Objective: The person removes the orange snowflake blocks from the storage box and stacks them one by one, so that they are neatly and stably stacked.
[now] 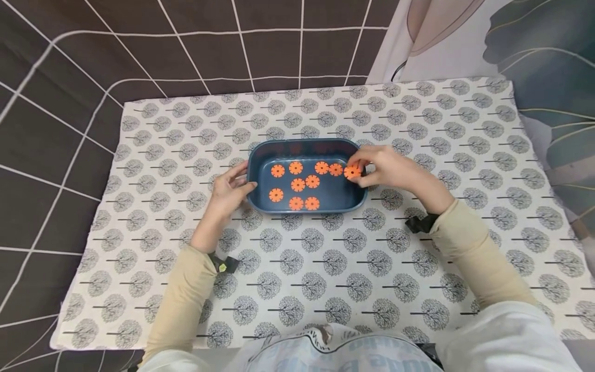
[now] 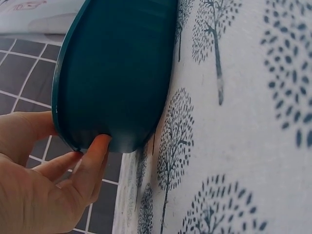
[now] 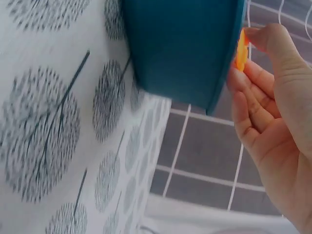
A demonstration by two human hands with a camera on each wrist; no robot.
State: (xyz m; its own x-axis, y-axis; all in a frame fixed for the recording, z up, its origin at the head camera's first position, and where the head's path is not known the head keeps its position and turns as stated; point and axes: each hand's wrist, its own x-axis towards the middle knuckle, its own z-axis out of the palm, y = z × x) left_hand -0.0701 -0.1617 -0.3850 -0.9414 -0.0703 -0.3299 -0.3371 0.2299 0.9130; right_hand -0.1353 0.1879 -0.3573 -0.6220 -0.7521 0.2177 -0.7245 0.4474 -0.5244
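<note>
A dark blue, round-cornered rectangular tub [image 1: 334, 194] stands on the tablecloth, with several orange notched discs [image 1: 312, 203] lying flat on its floor. My left hand [image 1: 228, 194] grips the tub's left end, its thumb and fingers on either side of the wall. In the left wrist view, the left hand [image 2: 53, 185] is at the end of the tub [image 2: 117, 73]. At the opposite end, my right hand [image 1: 388, 168] pinches one orange notched disc [image 1: 351, 172] by the rim. The right wrist view shows this disc [image 3: 241, 51] edge-on between thumb and fingers, beside the tub's rim.
A white cloth [image 1: 311, 284] printed with dark trees covers the table. Dark tiled-pattern sheeting [image 1: 204, 57] rises behind and to the left. A patterned curtain [image 1: 548, 77] hangs at the right. Dark straps circle both wrists, and the person's torso is at the near edge.
</note>
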